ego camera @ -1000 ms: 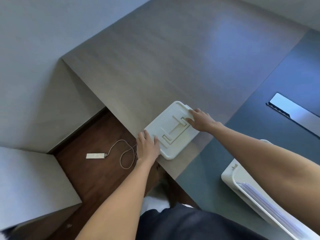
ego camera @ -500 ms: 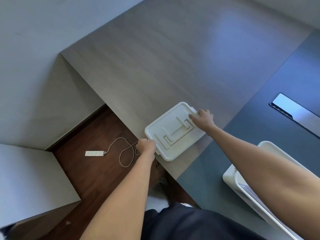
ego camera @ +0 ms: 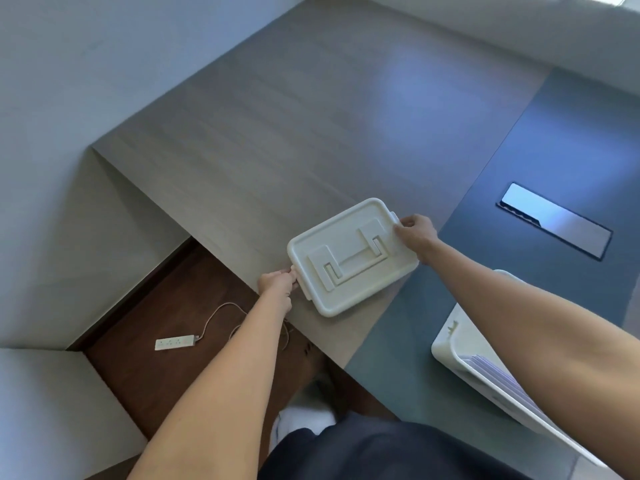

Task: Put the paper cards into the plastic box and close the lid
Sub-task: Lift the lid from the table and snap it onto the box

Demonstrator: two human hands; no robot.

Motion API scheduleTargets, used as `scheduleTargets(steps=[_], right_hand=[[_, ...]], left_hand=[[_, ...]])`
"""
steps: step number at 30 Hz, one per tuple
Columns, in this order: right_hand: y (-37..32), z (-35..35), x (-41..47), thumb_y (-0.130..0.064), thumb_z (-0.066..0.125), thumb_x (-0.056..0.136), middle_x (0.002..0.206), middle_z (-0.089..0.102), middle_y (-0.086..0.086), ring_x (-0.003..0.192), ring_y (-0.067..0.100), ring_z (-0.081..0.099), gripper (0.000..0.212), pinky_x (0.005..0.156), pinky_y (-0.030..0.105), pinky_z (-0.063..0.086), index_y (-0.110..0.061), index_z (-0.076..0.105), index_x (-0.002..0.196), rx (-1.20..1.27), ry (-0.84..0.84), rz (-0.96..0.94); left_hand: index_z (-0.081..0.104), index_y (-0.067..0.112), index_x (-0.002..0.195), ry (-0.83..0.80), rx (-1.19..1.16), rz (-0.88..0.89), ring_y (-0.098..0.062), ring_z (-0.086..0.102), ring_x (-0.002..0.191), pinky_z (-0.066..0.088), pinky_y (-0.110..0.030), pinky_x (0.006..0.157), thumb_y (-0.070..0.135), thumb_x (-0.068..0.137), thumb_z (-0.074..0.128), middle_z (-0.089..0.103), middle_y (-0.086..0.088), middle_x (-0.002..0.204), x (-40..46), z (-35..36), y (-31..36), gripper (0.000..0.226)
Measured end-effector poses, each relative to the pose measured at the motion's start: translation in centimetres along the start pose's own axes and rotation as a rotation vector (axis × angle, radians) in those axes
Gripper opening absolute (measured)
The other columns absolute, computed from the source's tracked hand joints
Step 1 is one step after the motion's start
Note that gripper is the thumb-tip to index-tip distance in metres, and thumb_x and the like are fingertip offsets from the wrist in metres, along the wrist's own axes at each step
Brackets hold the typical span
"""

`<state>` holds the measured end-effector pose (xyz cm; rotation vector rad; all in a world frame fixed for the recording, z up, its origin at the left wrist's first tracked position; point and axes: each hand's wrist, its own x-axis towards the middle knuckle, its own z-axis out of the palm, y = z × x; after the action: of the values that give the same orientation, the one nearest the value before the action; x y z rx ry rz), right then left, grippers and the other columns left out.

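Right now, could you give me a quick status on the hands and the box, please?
Left hand and right hand each grip an end latch of the white plastic box. Lid on. Paper cards sit in the tray at right. Nothing in the way.

One view only, the head camera, worn high and looking forward and steeply down over the near edge of the table. It's a wide lens, so edges bend and both forearms stretch in from the bottom. The plastic box sits mid-frame, fairly near, at arm's reach. Down the left side the camera sees past the table to the floor.
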<state>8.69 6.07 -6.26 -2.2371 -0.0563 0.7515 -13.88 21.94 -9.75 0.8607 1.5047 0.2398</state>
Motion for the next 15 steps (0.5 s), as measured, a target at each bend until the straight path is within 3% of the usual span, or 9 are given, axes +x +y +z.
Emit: scheduleTargets(steps=[4, 6, 8, 10, 13, 15], right_hand=[[0.0, -3.8, -0.1, -0.025, 0.059, 0.084, 0.103, 0.071, 0.007, 0.105, 0.029, 0.066, 0.014, 0.096, 0.048, 0.055, -0.023, 0.069, 0.074, 0.093, 0.032, -0.022], [-0.2, -6.1, -1.0, -0.02, 0.061, 0.086, 0.109, 0.072, 0.016, 0.103, 0.029, 0.068, 0.02, 0.094, 0.047, 0.056, -0.011, 0.076, 0.093, 0.146, 0.06, -0.032], [-0.3, -8.5, -2.5, -0.017, 0.061, 0.09, 0.118, 0.069, 0.021, 0.107, 0.031, 0.067, 0.028, 0.096, 0.047, 0.055, 0.0, 0.071, 0.109, 0.212, 0.101, -0.041], [0.1, -11.1, -3.7, -0.016, 0.062, 0.092, 0.119, 0.069, 0.018, 0.104, 0.03, 0.067, 0.03, 0.096, 0.044, 0.054, 0.004, 0.068, 0.113, 0.266, 0.153, -0.052], [2.1, -15.0, -5.9, -0.019, 0.065, 0.092, 0.111, 0.067, 0.01, 0.094, 0.021, 0.063, 0.03, 0.083, 0.033, 0.053, -0.002, 0.067, 0.117, 0.363, 0.241, -0.055], [3.6, -17.0, -7.0, -0.019, 0.067, 0.09, 0.111, 0.068, 0.008, 0.095, 0.021, 0.065, 0.031, 0.081, 0.032, 0.054, -0.004, 0.067, 0.117, 0.427, 0.282, -0.03]], left_hand=[[0.058, -0.011, 0.125, -0.089, -0.049, 0.066, -0.017, 0.066, 0.064, 0.058, -0.029, 0.056, -0.009, 0.087, 0.068, 0.071, -0.02, 0.111, -1.0, 1.9, 3.4, 0.039], [0.058, -0.011, 0.117, -0.145, -0.064, 0.108, -0.017, 0.064, 0.064, 0.058, -0.027, 0.048, -0.012, 0.087, 0.065, 0.068, -0.019, 0.108, -2.0, 3.4, 5.1, 0.031], [0.057, -0.007, 0.108, -0.214, -0.072, 0.154, -0.022, 0.065, 0.072, 0.061, -0.03, 0.057, -0.014, 0.086, 0.064, 0.065, -0.02, 0.107, -3.4, 5.2, 6.4, 0.024], [0.056, -0.008, 0.113, -0.278, -0.048, 0.198, -0.025, 0.066, 0.082, 0.06, -0.034, 0.07, -0.014, 0.085, 0.066, 0.065, -0.02, 0.108, -4.6, 7.2, 7.6, 0.03], [0.063, -0.008, 0.119, -0.381, 0.034, 0.24, -0.014, 0.068, 0.06, 0.059, -0.023, 0.05, -0.011, 0.086, 0.066, 0.073, -0.012, 0.084, -7.2, 10.4, 8.2, 0.033], [0.067, -0.007, 0.106, -0.437, 0.069, 0.265, -0.012, 0.067, 0.053, 0.055, -0.019, 0.043, -0.01, 0.088, 0.064, 0.073, -0.006, 0.071, -9.2, 12.1, 8.5, 0.018]])
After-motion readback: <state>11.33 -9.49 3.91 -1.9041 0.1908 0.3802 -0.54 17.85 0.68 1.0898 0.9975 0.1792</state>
